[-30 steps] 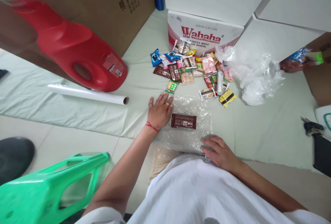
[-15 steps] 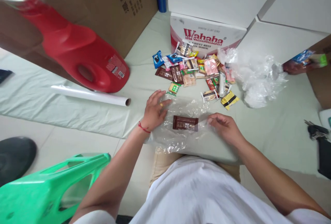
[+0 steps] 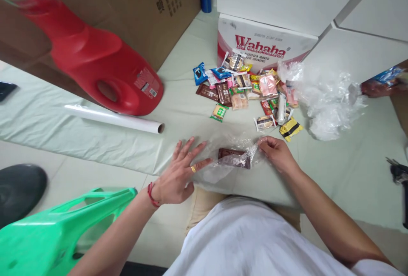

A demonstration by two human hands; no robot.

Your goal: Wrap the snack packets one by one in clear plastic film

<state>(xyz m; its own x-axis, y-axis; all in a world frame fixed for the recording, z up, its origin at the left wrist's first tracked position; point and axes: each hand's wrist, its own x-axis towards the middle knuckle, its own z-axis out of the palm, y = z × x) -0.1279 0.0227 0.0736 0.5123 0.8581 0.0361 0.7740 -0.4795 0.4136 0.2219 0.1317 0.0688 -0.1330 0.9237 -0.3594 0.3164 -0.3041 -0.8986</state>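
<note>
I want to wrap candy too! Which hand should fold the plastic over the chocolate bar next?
Probably the right hand: it already pinches the clear plastic sheet beside the brown chocolate bar. The left hand lies open with fingers spread, at the sheet's other edge.

Storage or packing corner of a room: large brown cardboard carton (image 3: 134,8), white "Wahaha" water box (image 3: 264,42), pale green sheet (image 3: 178,106) over tiled floor (image 3: 63,174), heaped wrapped snacks (image 3: 248,93).
</note>
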